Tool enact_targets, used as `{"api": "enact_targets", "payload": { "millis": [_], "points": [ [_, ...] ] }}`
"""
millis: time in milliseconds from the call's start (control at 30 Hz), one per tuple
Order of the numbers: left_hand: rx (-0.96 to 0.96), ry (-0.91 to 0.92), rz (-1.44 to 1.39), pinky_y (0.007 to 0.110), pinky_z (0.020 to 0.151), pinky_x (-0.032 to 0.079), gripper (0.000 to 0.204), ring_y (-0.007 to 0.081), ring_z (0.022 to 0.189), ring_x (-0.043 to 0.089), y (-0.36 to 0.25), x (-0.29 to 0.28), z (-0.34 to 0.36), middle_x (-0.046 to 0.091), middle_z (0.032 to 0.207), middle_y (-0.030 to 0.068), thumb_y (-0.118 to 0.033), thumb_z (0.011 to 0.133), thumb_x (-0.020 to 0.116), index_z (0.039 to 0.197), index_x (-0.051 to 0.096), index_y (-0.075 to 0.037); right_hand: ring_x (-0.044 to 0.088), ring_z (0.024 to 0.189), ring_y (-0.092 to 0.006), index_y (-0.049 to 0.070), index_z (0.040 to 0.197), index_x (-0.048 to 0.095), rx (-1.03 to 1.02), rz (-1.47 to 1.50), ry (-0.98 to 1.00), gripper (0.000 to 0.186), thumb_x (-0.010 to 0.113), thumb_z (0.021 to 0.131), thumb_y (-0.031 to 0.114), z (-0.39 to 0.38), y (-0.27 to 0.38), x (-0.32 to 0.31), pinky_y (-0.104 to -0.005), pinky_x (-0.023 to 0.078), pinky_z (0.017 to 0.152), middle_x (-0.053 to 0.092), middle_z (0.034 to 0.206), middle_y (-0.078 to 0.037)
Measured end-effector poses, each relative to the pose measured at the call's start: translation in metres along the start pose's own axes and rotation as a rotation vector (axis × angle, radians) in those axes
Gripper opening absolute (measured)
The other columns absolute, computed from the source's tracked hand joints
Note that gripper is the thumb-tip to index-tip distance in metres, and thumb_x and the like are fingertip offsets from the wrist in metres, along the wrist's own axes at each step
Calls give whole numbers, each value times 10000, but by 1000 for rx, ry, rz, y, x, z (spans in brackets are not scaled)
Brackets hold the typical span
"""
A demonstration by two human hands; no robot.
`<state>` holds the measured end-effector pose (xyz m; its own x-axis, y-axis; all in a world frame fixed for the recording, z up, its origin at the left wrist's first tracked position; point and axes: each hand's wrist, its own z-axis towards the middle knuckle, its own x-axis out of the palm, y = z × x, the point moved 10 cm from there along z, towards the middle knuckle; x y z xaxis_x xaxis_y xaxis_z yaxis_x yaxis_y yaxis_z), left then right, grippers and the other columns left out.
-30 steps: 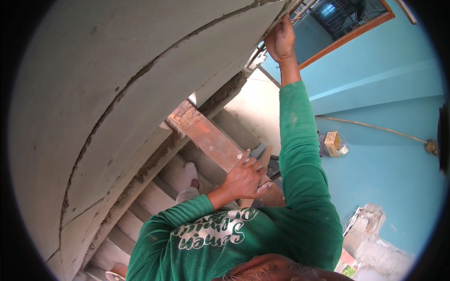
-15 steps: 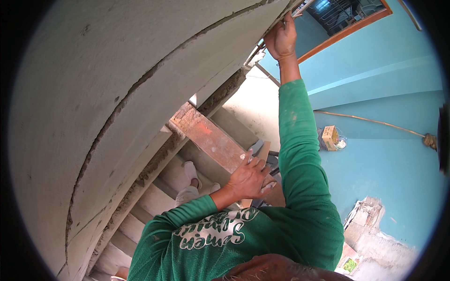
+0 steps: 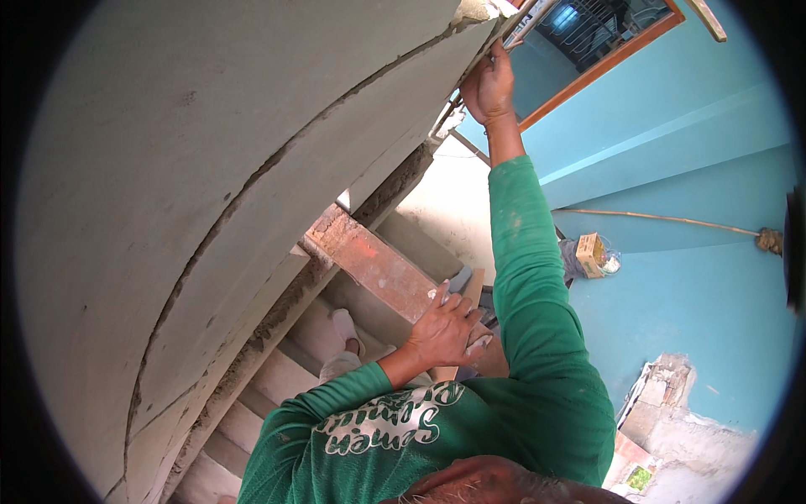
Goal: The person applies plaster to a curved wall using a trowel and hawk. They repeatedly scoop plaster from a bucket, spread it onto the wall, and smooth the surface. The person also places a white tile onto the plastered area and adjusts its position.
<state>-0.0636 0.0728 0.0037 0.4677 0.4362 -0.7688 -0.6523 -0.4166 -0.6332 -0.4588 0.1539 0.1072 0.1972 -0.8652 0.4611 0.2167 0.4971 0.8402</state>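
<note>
My right hand is raised, fingers closed round the edge of a large grey, cracked-looking panel that fills the left and upper view. Some thin strips lie by its fingertips, partly hidden. My left hand rests lower down on a reddish, dusty plank, with its fingers bent and apart and pale smears at the tips. The plank lies slanting over concrete steps.
A white-covered foot stands on the steps. At right are a pale blue wall, an orange-framed window, a cardboard box, a long pole and a broken plaster patch. A rough ledge runs beside the panel.
My right hand sits a little lower and further left in the view along the panel edge. The surroundings have shifted slightly in the picture. My left hand stays on the plank.
</note>
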Motion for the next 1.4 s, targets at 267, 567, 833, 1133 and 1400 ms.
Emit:
{"api": "enact_targets", "payload": {
  "millis": [267, 567, 833, 1133, 1400],
  "points": [
    [7, -20, -17, 618, 1234, 240, 613, 363, 1214, 556, 1, -1, -2, 641, 1166, 188, -537, 920, 579, 1239, 692, -25, 423, 1453, -334, -13, 1529, 436, 22, -67, -28, 699, 341, 1088, 520, -5, 8, 4, -471, 255, 1236, 493, 1562, -174],
    [3, 35, 5, 611, 1235, 245, 590, 372, 1229, 549, -1, -1, -1, 632, 1159, 188, -520, 921, 592, 1226, 692, -25, 695, 1185, -315, -51, 1353, 643, -10, -898, -423, 573, 518, 1068, 430, -56, 87, -11, -411, 516, 1037, 716, 1269, -200],
    [31, -93, -39, 618, 1225, 246, 587, 377, 1218, 566, -2, -4, -2, 646, 1143, 208, -522, 908, 593, 1171, 724, -13, 742, 1019, -258, 81, 1224, 753, -646, -1528, -301, 320, 596, 1026, 277, -43, 194, 96, -372, 563, 892, 770, 1134, -123],
    [29, -130, 20, 637, 1167, 322, 514, 384, 1067, 623, -8, -15, 0, 660, 1033, 202, -498, 905, 612, 1080, 734, -30, 697, 936, -451, 37, 1006, 735, -562, -1751, 139, 216, 588, 902, 158, 30, 185, 130, -519, 559, 803, 726, 955, -240],
    [52, -184, 16, 624, 1145, 342, 483, 382, 1026, 631, -9, -20, -1, 659, 998, 188, -492, 911, 615, 1054, 732, -45, 727, 876, -397, 74, 1054, 788, -289, -1853, 470, 279, 652, 846, 202, 65, 151, 118, -443, 578, 787, 756, 972, -213]
  ]
}}
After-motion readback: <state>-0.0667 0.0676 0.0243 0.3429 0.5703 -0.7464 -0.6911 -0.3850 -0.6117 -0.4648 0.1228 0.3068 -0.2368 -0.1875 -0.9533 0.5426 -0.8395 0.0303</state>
